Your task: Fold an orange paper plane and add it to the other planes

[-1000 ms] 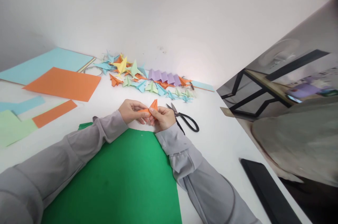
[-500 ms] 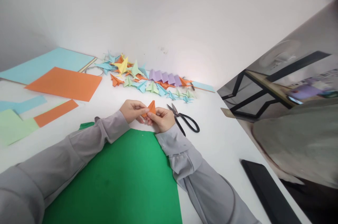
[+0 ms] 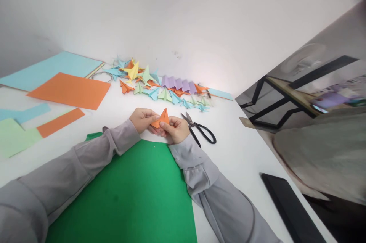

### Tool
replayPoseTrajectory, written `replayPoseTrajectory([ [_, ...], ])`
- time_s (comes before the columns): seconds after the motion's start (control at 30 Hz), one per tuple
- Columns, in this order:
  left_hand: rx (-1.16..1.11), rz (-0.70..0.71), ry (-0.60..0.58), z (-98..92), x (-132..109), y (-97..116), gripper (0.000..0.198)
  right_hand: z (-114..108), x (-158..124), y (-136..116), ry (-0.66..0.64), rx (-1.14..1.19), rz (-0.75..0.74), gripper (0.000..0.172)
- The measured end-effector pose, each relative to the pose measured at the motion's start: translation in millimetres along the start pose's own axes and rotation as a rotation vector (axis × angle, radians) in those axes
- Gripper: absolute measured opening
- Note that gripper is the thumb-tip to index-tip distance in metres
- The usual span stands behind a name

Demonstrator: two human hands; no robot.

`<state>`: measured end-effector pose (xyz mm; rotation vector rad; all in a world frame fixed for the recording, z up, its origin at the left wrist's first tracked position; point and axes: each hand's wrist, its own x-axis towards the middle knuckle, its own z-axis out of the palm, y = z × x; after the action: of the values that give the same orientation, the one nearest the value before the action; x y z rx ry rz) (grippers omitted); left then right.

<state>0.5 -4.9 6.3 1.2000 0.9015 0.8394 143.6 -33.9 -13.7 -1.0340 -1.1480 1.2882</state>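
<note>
A small folded piece of orange paper with a pointed top is held up between my two hands. My left hand pinches its left side, thumb on the near face. On the right side, my right hand grips it, with the thumb pressed on its lower front. Fingers behind the paper are partly hidden. Black-handled scissors lie partly opened just right of my right hand. Beneath my forearms a green sheet covers the near part of the white table.
Along the wall lie several folded paper shapes and a pleated purple paper strip. An orange sheet, a blue sheet and pale green paper are at left. A black flat object rests near the right edge.
The left thumb has shifted slightly left on the orange paper, showing more of its left face. Both hands stay in nearly the same place.
</note>
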Motion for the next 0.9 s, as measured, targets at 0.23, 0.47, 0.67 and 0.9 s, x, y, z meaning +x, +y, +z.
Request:
replayPoseTrajectory([
  [0.23,-0.013,-0.016,-0.007,-0.2,-1.4,3.9,0.028,3.2,-1.7,-2.8,0.002,0.015,0.016,0.023],
  [0.47,-0.017,0.113,0.084,-0.4,2.0,-0.4,0.027,-2.6,7.0,-1.1,0.029,0.168,0.046,0.03],
  [0.67,-0.183,0.118,0.21,-2.4,7.2,-3.6,0.036,-3.1,4.6,-3.8,0.052,0.216,0.067,0.035],
  [0.9,-0.163,0.104,0.125,-1.6,6.1,-5.8,0.036,6.7,0.7,4.6,-0.074,-0.107,0.045,0.043],
])
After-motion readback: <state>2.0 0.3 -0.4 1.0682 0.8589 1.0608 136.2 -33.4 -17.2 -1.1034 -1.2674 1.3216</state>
